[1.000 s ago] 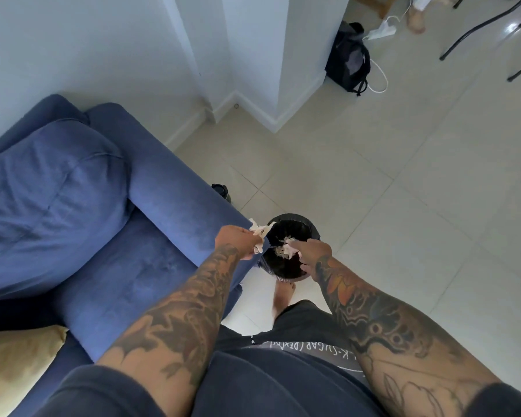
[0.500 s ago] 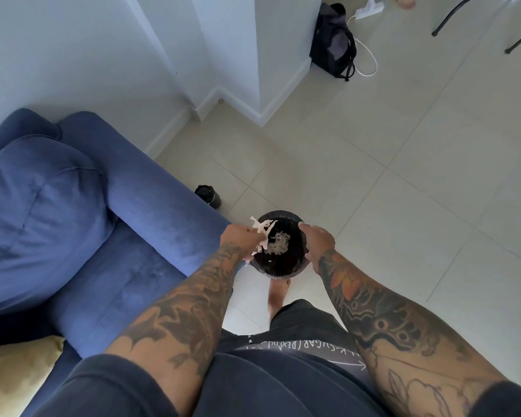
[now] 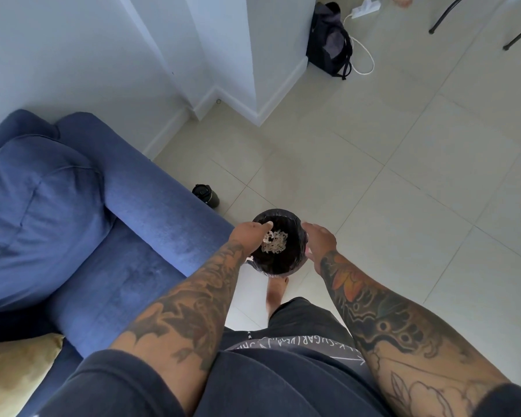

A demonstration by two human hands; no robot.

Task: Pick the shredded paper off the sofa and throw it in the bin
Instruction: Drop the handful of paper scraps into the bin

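Soft, even daylight lit the room, with faint glare on the floor tiles [image 3: 388, 164]. Wide-angle distortion bent the edges; focus was slightly soft.

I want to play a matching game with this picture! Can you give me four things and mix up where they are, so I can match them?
Things:
1. shredded paper
2. black bag
3. yellow cushion
4. dark bottle

Places:
A. on the floor beside the sofa arm
B. inside the bin
C. by the wall corner, next to a white cable
D. bottom left, on the blue sofa

Pairs: 1-B, 2-C, 3-D, 4-A
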